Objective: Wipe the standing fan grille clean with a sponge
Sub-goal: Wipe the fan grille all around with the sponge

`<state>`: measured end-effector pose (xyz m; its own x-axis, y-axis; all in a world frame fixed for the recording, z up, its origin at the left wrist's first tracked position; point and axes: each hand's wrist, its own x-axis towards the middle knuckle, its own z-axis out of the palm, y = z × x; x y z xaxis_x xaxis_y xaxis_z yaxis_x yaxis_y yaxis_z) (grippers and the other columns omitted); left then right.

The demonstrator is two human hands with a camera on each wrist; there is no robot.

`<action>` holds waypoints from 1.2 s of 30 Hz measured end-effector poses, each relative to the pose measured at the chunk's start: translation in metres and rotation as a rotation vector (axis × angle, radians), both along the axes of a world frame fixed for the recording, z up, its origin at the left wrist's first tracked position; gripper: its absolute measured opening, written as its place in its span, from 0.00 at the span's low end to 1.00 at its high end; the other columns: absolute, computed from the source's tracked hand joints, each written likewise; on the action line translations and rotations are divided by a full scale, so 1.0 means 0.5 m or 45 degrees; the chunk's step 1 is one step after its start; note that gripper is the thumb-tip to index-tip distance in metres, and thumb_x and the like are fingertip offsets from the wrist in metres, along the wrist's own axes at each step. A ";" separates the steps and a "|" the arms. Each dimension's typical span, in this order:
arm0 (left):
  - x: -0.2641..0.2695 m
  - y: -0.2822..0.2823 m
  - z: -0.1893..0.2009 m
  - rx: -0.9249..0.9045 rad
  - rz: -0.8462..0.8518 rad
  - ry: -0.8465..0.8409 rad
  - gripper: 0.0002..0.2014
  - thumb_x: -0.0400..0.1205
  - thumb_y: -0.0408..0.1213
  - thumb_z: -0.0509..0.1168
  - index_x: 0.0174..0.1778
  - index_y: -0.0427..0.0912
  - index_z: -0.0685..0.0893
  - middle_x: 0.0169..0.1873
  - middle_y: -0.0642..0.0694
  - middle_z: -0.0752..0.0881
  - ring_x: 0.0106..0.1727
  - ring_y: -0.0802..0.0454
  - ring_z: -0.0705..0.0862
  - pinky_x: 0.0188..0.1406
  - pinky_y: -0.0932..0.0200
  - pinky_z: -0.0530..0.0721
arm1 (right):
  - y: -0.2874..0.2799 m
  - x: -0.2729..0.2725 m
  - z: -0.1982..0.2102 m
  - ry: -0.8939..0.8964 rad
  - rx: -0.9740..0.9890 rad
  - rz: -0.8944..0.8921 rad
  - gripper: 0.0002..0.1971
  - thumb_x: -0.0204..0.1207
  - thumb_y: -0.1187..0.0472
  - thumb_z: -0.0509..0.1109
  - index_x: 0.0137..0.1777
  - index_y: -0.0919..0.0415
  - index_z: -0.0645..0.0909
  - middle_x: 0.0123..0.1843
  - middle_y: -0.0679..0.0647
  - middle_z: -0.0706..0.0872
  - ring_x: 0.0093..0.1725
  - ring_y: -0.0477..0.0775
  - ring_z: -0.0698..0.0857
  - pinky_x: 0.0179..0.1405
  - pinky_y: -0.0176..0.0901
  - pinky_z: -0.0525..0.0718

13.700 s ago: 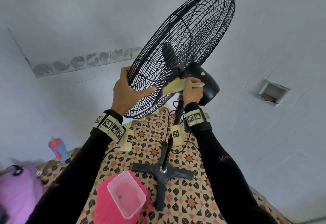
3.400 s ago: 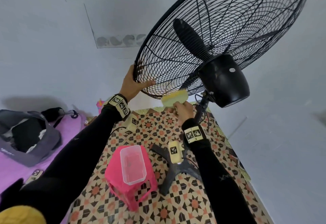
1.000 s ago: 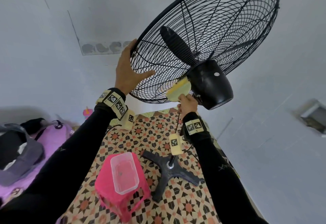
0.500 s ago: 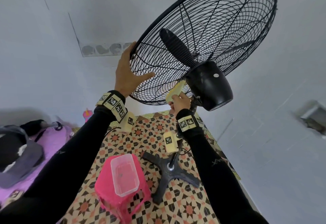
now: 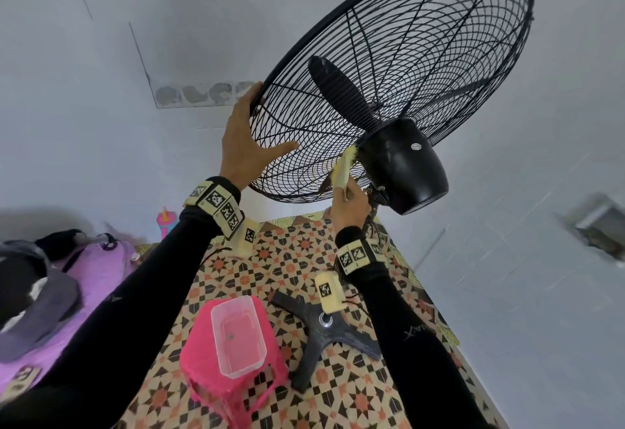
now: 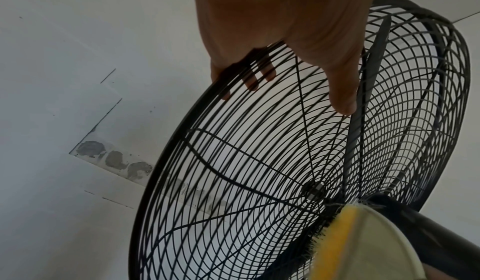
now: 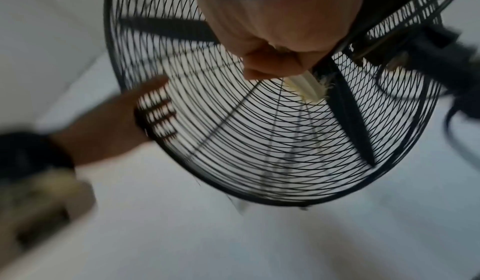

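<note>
against the lower rear of the black wire grille (image 5: 399,66), right beside the black motor housing (image 5: 404,164), sits one yellow sponge (image 5: 343,170), its edge pushed onto the wires. one standing fan shows here, its head tilted, with one blade (image 5: 341,93) clear behind the mesh and a second only partly seen; its cross-shaped base (image 5: 318,334) stands on the patterned floor mat (image 5: 341,391), near the mat's far edge. two hands are at work. the right hand (image 5: 350,203) reaches up from below, arm raised and wrist bent back, fingers curled tight round the lower end of the sponge. in the right wrist view those fingers (image 7: 270,63) pinch the pale sponge (image 7: 306,87) against the mesh. the left hand (image 5: 245,144) is raised higher, at the grille's left rim; its palm lies on the rim, the thumb stretches out across the rear wires and the other fingers (image 6: 255,79) go over the rim onto the front face, fairly straight and a little spread, as the left wrist view shows through the wires. both arms wear black sleeves with marker bands at the wrists. on the mat, toward its near edge, stands one pink stool (image 5: 233,381), and on its seat rests one clear plastic tub (image 5: 238,335). to the left of the mat lie one purple bag (image 5: 98,269) and one grey one (image 5: 37,313); beyond them, by the wall, stands one small pink bottle (image 5: 164,222).
</note>
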<state>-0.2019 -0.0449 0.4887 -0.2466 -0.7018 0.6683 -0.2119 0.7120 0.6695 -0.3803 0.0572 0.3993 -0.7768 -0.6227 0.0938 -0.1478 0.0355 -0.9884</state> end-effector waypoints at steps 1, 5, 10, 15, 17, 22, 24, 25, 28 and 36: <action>-0.001 0.002 -0.001 -0.001 0.000 -0.003 0.54 0.70 0.60 0.85 0.88 0.48 0.65 0.80 0.49 0.77 0.79 0.50 0.77 0.79 0.38 0.78 | 0.010 -0.001 -0.012 0.039 -0.002 -0.014 0.18 0.87 0.67 0.63 0.74 0.63 0.81 0.57 0.62 0.88 0.24 0.44 0.85 0.20 0.31 0.81; -0.005 0.007 -0.001 -0.003 -0.007 -0.002 0.54 0.70 0.60 0.84 0.88 0.48 0.65 0.80 0.48 0.77 0.79 0.50 0.76 0.79 0.39 0.77 | -0.013 -0.016 -0.010 -0.102 0.120 -0.102 0.18 0.89 0.67 0.60 0.75 0.63 0.79 0.58 0.64 0.89 0.20 0.41 0.85 0.19 0.30 0.81; 0.000 0.001 -0.003 -0.002 -0.003 -0.014 0.55 0.70 0.62 0.84 0.89 0.49 0.64 0.82 0.50 0.75 0.80 0.51 0.76 0.79 0.38 0.77 | -0.019 0.023 0.017 0.079 -0.138 -0.104 0.14 0.89 0.66 0.58 0.69 0.63 0.79 0.45 0.62 0.87 0.21 0.49 0.86 0.20 0.41 0.85; -0.002 0.001 -0.004 0.002 -0.007 -0.024 0.55 0.71 0.61 0.84 0.89 0.48 0.63 0.84 0.52 0.73 0.80 0.51 0.75 0.78 0.36 0.77 | -0.028 0.019 -0.016 -0.035 0.005 -0.129 0.19 0.89 0.67 0.59 0.78 0.64 0.75 0.53 0.67 0.87 0.22 0.48 0.88 0.20 0.37 0.85; 0.000 -0.002 -0.003 0.012 -0.009 -0.021 0.55 0.71 0.61 0.84 0.90 0.50 0.63 0.84 0.53 0.72 0.79 0.50 0.76 0.78 0.36 0.77 | -0.031 0.016 -0.006 -0.021 -0.003 -0.108 0.16 0.89 0.67 0.58 0.73 0.64 0.78 0.50 0.65 0.88 0.21 0.48 0.87 0.21 0.41 0.87; 0.003 -0.010 -0.011 -0.005 -0.031 -0.021 0.54 0.71 0.61 0.84 0.89 0.51 0.63 0.84 0.54 0.72 0.80 0.49 0.75 0.78 0.34 0.77 | -0.001 0.041 -0.024 0.108 -0.224 -0.111 0.18 0.90 0.61 0.59 0.78 0.59 0.75 0.47 0.60 0.88 0.24 0.54 0.88 0.21 0.48 0.88; 0.004 -0.011 -0.012 -0.006 -0.049 -0.008 0.54 0.71 0.62 0.83 0.89 0.50 0.64 0.83 0.54 0.73 0.81 0.50 0.74 0.78 0.34 0.76 | 0.008 0.038 -0.033 0.088 -0.116 -0.129 0.19 0.90 0.62 0.59 0.80 0.61 0.74 0.51 0.56 0.88 0.23 0.45 0.88 0.20 0.36 0.85; 0.005 -0.011 -0.013 -0.002 -0.059 0.001 0.53 0.71 0.61 0.83 0.89 0.50 0.64 0.83 0.54 0.73 0.81 0.51 0.74 0.79 0.35 0.75 | 0.009 0.036 -0.032 0.062 -0.024 -0.131 0.20 0.90 0.63 0.59 0.80 0.63 0.73 0.52 0.56 0.88 0.22 0.39 0.86 0.18 0.30 0.81; 0.010 -0.018 -0.014 -0.012 -0.098 0.012 0.53 0.71 0.60 0.84 0.89 0.49 0.65 0.83 0.53 0.73 0.82 0.52 0.73 0.81 0.36 0.74 | -0.006 0.032 -0.019 0.087 0.045 -0.092 0.17 0.90 0.62 0.58 0.75 0.63 0.76 0.50 0.60 0.90 0.21 0.40 0.86 0.17 0.27 0.77; 0.025 -0.058 -0.051 0.016 -0.234 0.055 0.52 0.72 0.55 0.86 0.88 0.45 0.66 0.80 0.50 0.76 0.81 0.55 0.75 0.81 0.45 0.77 | -0.019 0.076 -0.057 0.119 -0.116 -0.333 0.21 0.87 0.52 0.63 0.78 0.56 0.78 0.60 0.57 0.84 0.42 0.41 0.90 0.36 0.39 0.91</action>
<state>-0.1893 -0.0741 0.4633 -0.3428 -0.6561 0.6723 -0.0496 0.7273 0.6845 -0.3424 0.0477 0.3707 -0.8953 -0.3879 0.2189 -0.2361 -0.0035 -0.9717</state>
